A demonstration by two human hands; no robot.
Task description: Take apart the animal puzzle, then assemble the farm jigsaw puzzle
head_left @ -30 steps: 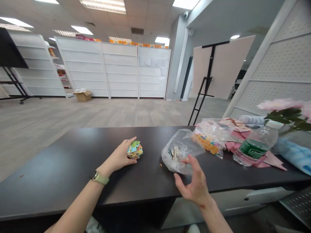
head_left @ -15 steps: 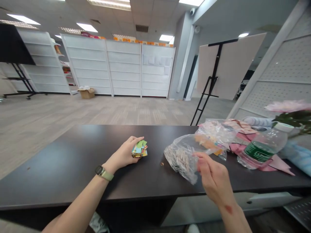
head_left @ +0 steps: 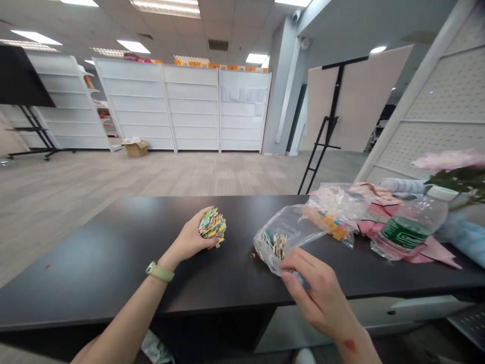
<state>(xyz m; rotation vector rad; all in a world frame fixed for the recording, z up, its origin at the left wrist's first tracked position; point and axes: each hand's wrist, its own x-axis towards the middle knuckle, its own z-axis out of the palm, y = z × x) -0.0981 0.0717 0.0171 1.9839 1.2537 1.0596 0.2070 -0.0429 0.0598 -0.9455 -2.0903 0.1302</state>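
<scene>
My left hand [head_left: 192, 236], a watch strap on its wrist, is wrapped round a thick bunch of colourful cardboard puzzle pieces [head_left: 212, 225] above the dark table. A clear plastic bag [head_left: 297, 227] lies on its side to the right, with more puzzle pieces [head_left: 279, 246] seen edge-on inside. The thumb and fingers of my right hand [head_left: 318, 290] are closed on the bag's near edge. A tiny brown ring-like bit [head_left: 252, 256] rests on the table just left of the bag.
Behind the bag sits another clear bag [head_left: 337, 202] with orange and yellow contents. A water bottle [head_left: 411, 227] stands on pink cloth [head_left: 435, 255] at the right, near a pink flower [head_left: 450, 159]. The dark table [head_left: 125, 253] has its front edge close to me.
My left hand has turned, so the puzzle pieces' ends now face up. My right hand has moved left and down along the bag, which now lies flatter and shows its pieces more clearly.
</scene>
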